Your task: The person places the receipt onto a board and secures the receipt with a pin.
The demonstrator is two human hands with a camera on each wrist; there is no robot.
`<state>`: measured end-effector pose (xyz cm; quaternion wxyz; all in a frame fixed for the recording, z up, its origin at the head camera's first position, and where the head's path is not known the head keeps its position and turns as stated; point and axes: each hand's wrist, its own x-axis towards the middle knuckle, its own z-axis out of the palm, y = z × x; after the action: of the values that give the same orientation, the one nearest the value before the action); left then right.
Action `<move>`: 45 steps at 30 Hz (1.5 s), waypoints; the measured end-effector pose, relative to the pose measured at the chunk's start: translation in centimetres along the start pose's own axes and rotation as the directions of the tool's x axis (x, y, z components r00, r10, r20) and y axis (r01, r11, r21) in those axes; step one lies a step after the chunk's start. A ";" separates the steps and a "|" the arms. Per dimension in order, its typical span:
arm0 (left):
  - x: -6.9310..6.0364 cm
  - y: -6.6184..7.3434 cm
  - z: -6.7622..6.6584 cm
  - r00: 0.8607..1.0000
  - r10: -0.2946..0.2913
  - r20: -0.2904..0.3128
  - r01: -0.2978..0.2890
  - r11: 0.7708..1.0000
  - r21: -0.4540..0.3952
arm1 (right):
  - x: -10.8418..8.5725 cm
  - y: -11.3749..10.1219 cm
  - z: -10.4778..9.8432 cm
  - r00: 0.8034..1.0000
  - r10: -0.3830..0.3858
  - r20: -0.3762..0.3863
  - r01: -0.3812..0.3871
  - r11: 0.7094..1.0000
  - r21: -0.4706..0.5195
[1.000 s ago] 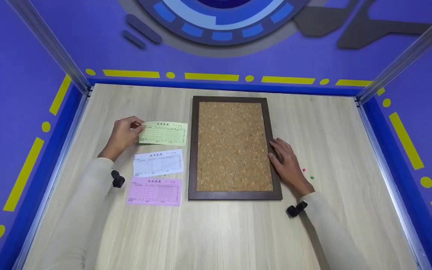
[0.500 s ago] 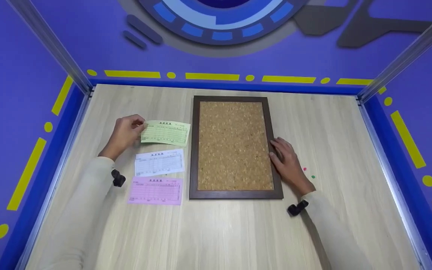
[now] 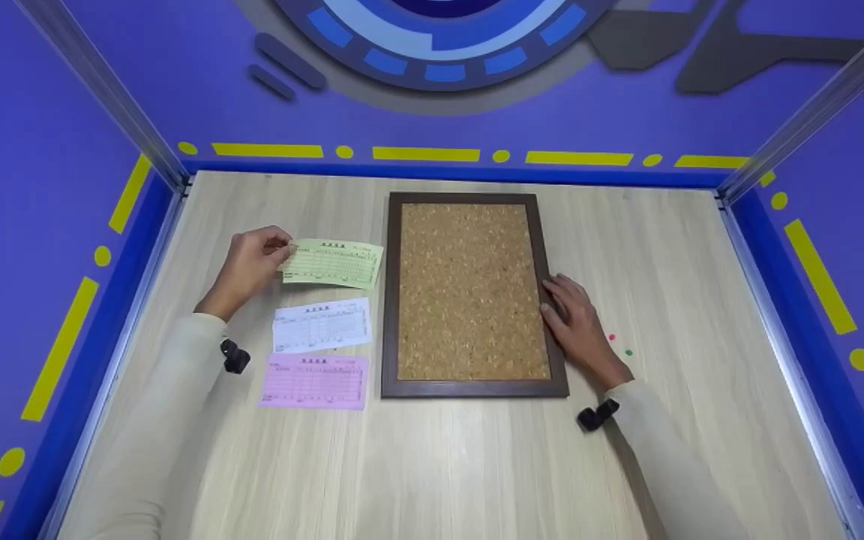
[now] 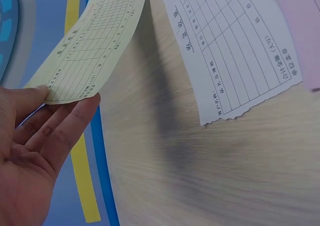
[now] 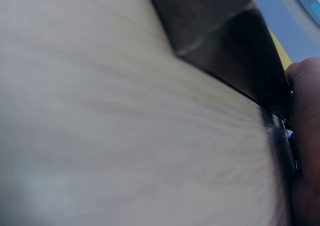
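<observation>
The left hand (image 3: 246,266) pinches the left end of a green printed slip (image 3: 334,262); in the left wrist view the thumb lies over the green slip (image 4: 92,45) with fingers beneath, and it is raised off the table. Below it lie a white slip (image 3: 322,325) and a pink slip (image 3: 313,382). A cork board (image 3: 469,292) in a dark brown frame lies to the right of the slips. The right hand (image 3: 580,328) rests at the frame's right edge, thumb and fingertips on it. The right wrist view shows the dark frame's corner (image 5: 220,40) close up, with part of that hand (image 5: 306,131).
A small red dot (image 3: 612,337) and a small green dot (image 3: 628,352) lie on the table right of the right hand. Blue panels (image 3: 432,120) with metal corner posts stand around the table's back and sides.
The green slip has moved slightly to the right and up, held in the left hand. The right hand stays at the frame's edge. The whole head view has shifted slightly.
</observation>
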<state>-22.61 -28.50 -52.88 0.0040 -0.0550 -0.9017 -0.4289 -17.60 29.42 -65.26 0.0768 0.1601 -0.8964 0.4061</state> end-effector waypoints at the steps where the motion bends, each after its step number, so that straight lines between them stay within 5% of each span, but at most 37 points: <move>1: 0.0 0.1 0.0 1.000 -0.003 0.003 0.003 1.000 -0.004 | 0.0 0.0 0.0 1.000 0.003 0.003 -0.003 1.000 -0.004; 30: -0.6 1.9 -0.2 0.998 -0.054 0.023 0.057 0.982 -0.178 | 0.0 0.0 -0.5 1.000 0.007 -0.005 -0.007 1.000 -0.009; 45: -0.5 2.2 0.1 0.998 -0.053 0.045 0.061 0.979 -0.195 | 0.6 -1.3 -1.2 0.990 0.060 0.127 -0.049 0.995 -0.087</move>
<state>-21.90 -27.09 -51.23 -0.0317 -0.0379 -0.8561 -0.5145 -17.71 29.39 -63.45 0.0139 0.1581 -0.9198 0.3589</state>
